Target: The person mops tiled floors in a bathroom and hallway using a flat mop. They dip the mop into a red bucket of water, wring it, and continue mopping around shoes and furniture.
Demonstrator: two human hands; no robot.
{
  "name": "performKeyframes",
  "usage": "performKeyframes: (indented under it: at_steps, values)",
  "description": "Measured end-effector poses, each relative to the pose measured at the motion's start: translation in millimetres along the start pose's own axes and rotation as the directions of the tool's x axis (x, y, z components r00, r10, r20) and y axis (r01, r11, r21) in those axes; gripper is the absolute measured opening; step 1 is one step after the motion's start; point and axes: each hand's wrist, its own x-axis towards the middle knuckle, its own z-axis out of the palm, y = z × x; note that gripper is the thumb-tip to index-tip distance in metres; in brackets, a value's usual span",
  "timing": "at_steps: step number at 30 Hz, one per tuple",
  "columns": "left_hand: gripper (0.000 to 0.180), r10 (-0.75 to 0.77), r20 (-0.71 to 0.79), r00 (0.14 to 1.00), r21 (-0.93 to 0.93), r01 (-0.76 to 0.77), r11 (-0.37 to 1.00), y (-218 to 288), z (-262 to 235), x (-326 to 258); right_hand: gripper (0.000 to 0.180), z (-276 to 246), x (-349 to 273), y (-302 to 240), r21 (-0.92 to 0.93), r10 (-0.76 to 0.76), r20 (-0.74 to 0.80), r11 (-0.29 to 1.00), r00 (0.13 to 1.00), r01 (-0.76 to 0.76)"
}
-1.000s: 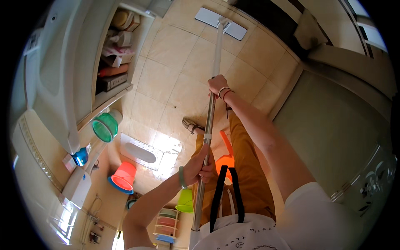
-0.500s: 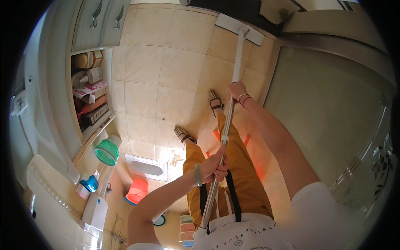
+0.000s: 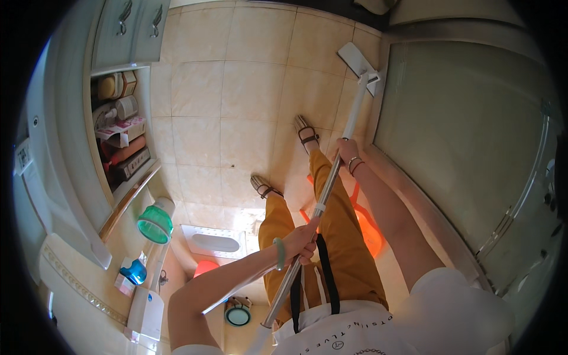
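A: What is the person working on, and how should it go?

B: The person is mopping the tiled floor [image 3: 236,100]. The flat mop [image 3: 346,127] is reaching toward the floor's far right edge, its white head [image 3: 357,59] lying against the glass door's sill [image 3: 378,112]. Judging by that, keeping the head flat and sliding along the sill would serve best.

A: And the hands?

B: The right hand [image 3: 346,152] is gripping the metal pole midway, fingers wrapped closed. The left hand [image 3: 303,239] is clenching the pole lower, near the waist.
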Motion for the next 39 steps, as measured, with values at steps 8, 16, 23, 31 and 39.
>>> performKeyframes:
  at_steps: [8,16,23,31,39]
  values:
    - [0.044,0.121,-0.16,0.98,0.138,-0.099,0.985,-87,-98,-76,0.016,115,-58,106,0.228,0.028,0.004,0.973,1.0,-0.028]
    - [0.042,0.224,-0.291,0.93,-0.118,-0.267,0.956,-240,-213,-153,0.017,282,-161,201,-0.006,0.015,0.23,1.0,0.973,-0.014]
    - [0.041,0.141,-0.309,0.94,-0.522,-0.292,0.801,-396,-223,-155,0.021,343,-230,341,-0.283,0.214,0.388,0.953,0.896,-0.106]
    - [0.039,0.174,-0.241,0.955,-0.759,-0.297,0.58,-448,-190,-144,0.032,358,-288,379,-0.576,0.399,0.433,0.812,0.808,-0.093]
    - [0.042,0.377,-0.09,0.922,-0.763,-0.307,0.569,-380,-158,-110,0.017,319,-221,308,-0.563,0.184,0.639,0.774,0.747,0.291]
